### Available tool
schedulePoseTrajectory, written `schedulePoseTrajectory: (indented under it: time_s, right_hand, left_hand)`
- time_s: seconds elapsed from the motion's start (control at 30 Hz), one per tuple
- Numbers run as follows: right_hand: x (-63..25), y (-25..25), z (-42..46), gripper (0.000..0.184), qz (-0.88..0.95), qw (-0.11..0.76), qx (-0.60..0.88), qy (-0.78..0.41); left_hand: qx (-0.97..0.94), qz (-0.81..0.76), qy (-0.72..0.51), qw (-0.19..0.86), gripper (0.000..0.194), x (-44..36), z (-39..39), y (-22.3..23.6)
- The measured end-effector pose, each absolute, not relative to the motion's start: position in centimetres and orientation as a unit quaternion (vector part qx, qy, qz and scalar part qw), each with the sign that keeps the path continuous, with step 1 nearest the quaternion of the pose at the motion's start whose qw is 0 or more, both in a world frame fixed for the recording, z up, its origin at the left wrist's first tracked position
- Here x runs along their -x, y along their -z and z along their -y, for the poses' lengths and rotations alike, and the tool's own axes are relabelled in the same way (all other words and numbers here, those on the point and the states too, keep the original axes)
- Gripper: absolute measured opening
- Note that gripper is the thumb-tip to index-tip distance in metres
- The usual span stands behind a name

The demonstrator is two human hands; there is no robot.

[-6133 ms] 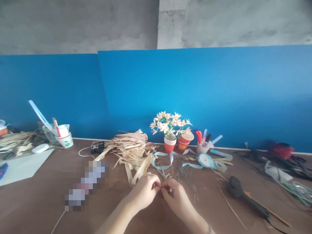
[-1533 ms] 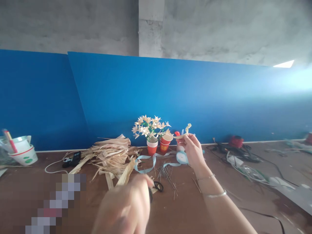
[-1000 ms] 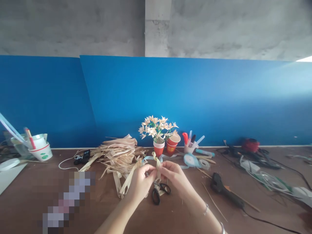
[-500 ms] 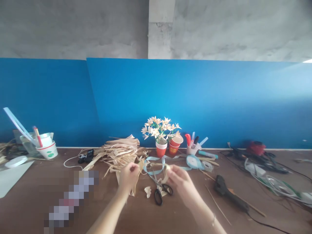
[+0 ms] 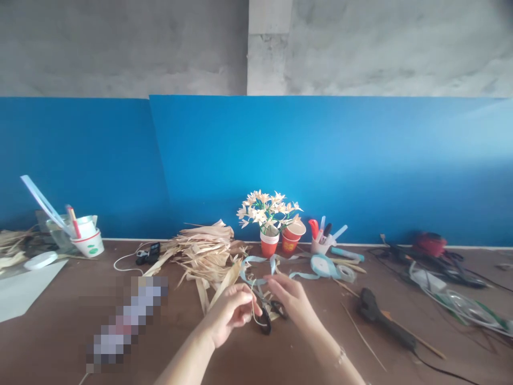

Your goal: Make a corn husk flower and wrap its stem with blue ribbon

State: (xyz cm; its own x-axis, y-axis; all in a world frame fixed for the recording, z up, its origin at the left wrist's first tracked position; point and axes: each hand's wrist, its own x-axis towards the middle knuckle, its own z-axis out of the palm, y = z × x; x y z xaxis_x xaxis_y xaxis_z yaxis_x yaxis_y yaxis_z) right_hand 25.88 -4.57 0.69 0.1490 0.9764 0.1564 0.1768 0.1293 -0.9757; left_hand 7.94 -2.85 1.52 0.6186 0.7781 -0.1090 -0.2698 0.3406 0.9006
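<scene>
My left hand (image 5: 234, 314), fingers closed in a pinch, holds a thin pale strip (image 5: 254, 309) that curls down in a loop. To its right, my right hand (image 5: 292, 299) has its fingers stretched toward the strip, with nothing visible in them. Black-handled scissors (image 5: 265, 322) lie on the table below and between both hands, partly covered by them. A light blue ribbon (image 5: 260, 259) loops just beyond the fingertips. Dried husk-like leaves (image 5: 208, 248) are piled past my left hand, with loose strips reaching toward it.
Pale flowers (image 5: 264, 207) stand in stacked red-and-white cups (image 5: 269, 246) at the back. Beside them are another red cup (image 5: 290, 243) and a pen cup (image 5: 320, 246). A dark glue gun (image 5: 382, 321) with a cord lies right. A white cup (image 5: 88, 245) stands left.
My left hand has moved right and nearer to me, closing the gap to my right hand. A thin strip now shows in it. The right hand's fingers have straightened; the view has shifted slightly.
</scene>
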Motion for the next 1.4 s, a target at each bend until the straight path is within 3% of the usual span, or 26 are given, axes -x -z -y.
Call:
schedulePoseTrajectory:
  time_s: [0.07, 0.2, 0.77, 1.1, 1.4]
  right_hand:
    - [-24.5, -1.3, 5.7, 0.043, 0.527, 0.471, 0.461, -0.537]
    - [-23.2, -1.0, 6.6, 0.038, 0.474, 0.503, 0.376, -0.617]
    - [-23.4, 0.2, 6.1, 0.040, 0.433, 0.542, 0.459, -0.555]
    - [-23.2, 0.3, 6.2, 0.041, 0.418, 0.555, 0.477, -0.539]
    - [-22.6, -0.3, 6.5, 0.038, 0.444, 0.592, 0.487, -0.464]
  left_hand:
    - [-0.473, -0.266, -0.323, 0.775, 0.015, -8.1, 3.1, -1.4]
    - [-0.493, -0.271, -0.295, 0.772, 0.019, -8.3, 3.5, -1.0]
    - [-0.446, -0.298, -0.333, 0.775, 0.033, -8.4, 3.8, 0.0]
    - [-0.521, -0.396, -0.385, 0.650, 0.038, -9.0, 3.6, 0.8]
    - [-0.405, -0.416, -0.432, 0.690, 0.054, -8.9, 3.0, 1.4]
